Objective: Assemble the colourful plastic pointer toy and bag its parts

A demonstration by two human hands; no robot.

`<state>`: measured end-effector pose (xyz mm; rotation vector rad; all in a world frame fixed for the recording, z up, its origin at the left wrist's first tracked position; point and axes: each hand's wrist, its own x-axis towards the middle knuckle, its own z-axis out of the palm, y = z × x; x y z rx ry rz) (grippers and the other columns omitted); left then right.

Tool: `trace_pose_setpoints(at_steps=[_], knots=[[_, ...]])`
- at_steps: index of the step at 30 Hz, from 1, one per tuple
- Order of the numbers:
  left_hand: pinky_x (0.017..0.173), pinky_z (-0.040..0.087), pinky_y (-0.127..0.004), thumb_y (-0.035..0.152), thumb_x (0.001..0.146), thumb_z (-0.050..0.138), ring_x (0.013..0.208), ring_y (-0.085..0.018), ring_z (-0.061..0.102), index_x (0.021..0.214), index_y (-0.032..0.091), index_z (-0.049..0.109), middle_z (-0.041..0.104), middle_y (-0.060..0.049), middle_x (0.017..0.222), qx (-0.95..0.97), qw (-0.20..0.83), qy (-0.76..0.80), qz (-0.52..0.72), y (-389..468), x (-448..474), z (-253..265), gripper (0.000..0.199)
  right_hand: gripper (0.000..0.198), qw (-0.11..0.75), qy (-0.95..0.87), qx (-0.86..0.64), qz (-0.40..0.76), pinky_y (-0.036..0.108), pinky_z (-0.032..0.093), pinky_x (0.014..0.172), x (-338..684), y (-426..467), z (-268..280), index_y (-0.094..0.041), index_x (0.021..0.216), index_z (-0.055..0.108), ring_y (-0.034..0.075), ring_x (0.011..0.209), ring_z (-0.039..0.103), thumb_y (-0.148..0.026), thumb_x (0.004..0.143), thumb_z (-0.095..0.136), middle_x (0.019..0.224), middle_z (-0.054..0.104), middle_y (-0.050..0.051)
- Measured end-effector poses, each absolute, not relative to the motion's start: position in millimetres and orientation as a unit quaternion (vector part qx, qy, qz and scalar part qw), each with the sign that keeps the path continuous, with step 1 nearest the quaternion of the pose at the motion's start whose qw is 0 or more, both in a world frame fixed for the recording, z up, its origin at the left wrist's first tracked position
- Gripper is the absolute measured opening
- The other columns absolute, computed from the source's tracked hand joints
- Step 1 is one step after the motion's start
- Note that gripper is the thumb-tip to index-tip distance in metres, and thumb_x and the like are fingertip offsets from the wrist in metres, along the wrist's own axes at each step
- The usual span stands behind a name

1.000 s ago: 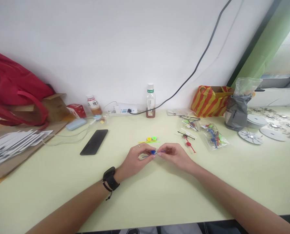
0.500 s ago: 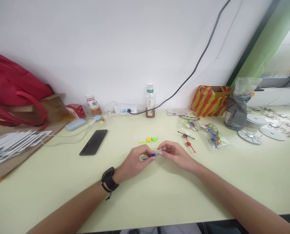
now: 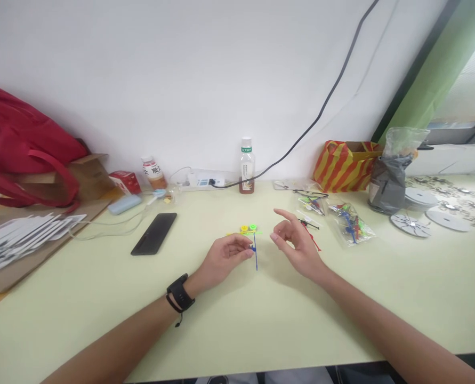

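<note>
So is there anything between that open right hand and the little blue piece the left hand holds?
Nothing visible. The right hand hangs open just right of the blue piece pinched in the left hand, with only bare table beneath the gap.

A thin blue clock hand hangs vertically above the table.

Bright even daylight, soft shadows, wide-angle edge distortion

A single head-worn camera looks forward and down from the person's own position, close over a pale tabletop. Both forearms enter from the near edge. The far wall fills the upper half, and wide-angle bending curves the edges.
</note>
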<state>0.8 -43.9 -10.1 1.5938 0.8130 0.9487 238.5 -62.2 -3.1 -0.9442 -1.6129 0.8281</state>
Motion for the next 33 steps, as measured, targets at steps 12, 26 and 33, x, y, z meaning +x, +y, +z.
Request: trace_pose_setpoints(at_steps=[12, 26, 33], knots=[[0.09, 0.061, -0.036, 0.035, 0.084, 0.083, 0.089, -0.018, 0.072, 0.102, 0.016, 0.073, 0.074, -0.006, 0.098, 0.638, 0.549, 0.351, 0.411, -43.3, 0.8, -6.9, 0.028, 0.063, 0.402, -0.706, -0.365, 0.454, 0.031, 0.034, 0.058, 232.6, -66.4, -5.3, -0.022, 0.053, 0.034, 0.014, 0.057, 0.036, -0.058, 0.104, 0.039, 0.059, 0.034, -0.002], [0.092, 0.06, -0.035, 0.032, 0.084, 0.083, 0.093, -0.019, 0.072, 0.101, 0.016, 0.073, 0.075, -0.007, 0.1, 0.657, 0.542, 0.341, 0.398, -45.9, 3.2, -8.6, 0.026, 0.023, 0.408, -0.695, -0.355, 0.474, 0.03, 0.049, 0.075, 228.1, -66.8, -4.8, -0.022, 0.102, 0.062, 0.016, 0.081, 0.061, -0.044, 0.096, 0.067, 0.095, 0.067, 0.003], [0.09, 0.06, -0.036, 0.032, 0.086, 0.08, 0.094, -0.021, 0.074, 0.101, 0.017, 0.071, 0.076, -0.007, 0.1, 0.659, 0.552, 0.331, 0.388, -47.3, 3.8, -8.2, 0.022, 0.018, 0.408, -0.716, -0.369, 0.429, 0.029, 0.051, 0.071, 226.9, -66.2, -8.6, -0.023, 0.1, 0.067, 0.015, 0.077, 0.062, -0.039, 0.093, 0.07, 0.094, 0.067, 0.002]])
